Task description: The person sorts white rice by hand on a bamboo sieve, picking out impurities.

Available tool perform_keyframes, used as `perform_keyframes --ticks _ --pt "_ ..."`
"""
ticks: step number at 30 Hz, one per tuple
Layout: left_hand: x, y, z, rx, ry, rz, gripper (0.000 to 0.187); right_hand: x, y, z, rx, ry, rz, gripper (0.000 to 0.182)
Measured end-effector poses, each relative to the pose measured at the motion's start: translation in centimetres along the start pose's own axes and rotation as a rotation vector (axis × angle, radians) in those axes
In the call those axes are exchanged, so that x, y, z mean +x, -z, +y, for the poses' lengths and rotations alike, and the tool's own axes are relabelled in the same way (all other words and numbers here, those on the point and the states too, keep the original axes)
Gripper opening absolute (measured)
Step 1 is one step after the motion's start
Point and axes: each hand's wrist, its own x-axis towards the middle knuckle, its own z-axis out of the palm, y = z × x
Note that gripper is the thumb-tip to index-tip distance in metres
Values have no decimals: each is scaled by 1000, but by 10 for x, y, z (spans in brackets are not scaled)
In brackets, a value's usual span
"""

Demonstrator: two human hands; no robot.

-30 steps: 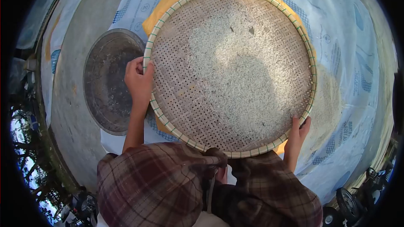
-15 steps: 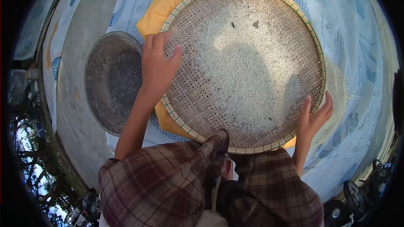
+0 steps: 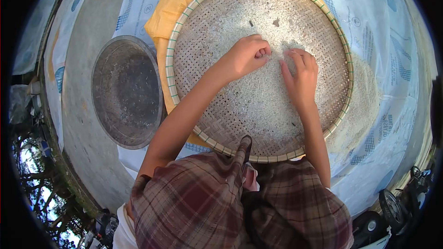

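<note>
A round woven bamboo tray (image 3: 169,64) with a green-stitched rim lies before my knees. Pale grains (image 3: 258,103) are spread over its middle, with two dark bits (image 3: 276,22) near the top. My left hand (image 3: 249,55) hovers over the grains with its fingers curled in; what they hold, if anything, is too small to make out. Just right of it, my right hand (image 3: 302,74) is above the grains, fingers bent but apart, nothing visible in them. The hands do not touch.
A dark metal basin (image 3: 131,90) stands left of the tray. Yellow cloth (image 3: 159,23) lies beneath the tray, on blue-white printed sheets (image 3: 369,27). More grains (image 3: 364,97) lie on the sheet at right. Parked motorbikes (image 3: 392,207) show at lower right.
Both hands have left the tray's rim and moved inward over the grains. My left hand's fingers have curled in. The tray appears slightly further left and up in view.
</note>
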Motion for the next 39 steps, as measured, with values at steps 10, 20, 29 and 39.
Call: perform_keyframes --ticks 10,20,29,39 --pt "1 -8 4 122 -37 69 13 -3 -3 8 12 -50 27 25" --pt "0 0 9 36 60 97 10 -4 -2 8 7 -39 2 26" --pt "-16 9 13 -801 291 64 11 -3 1 6 67 25 6 31" --pt "-25 13 11 -936 412 60 24 -3 1 -1 119 100 -22 32"
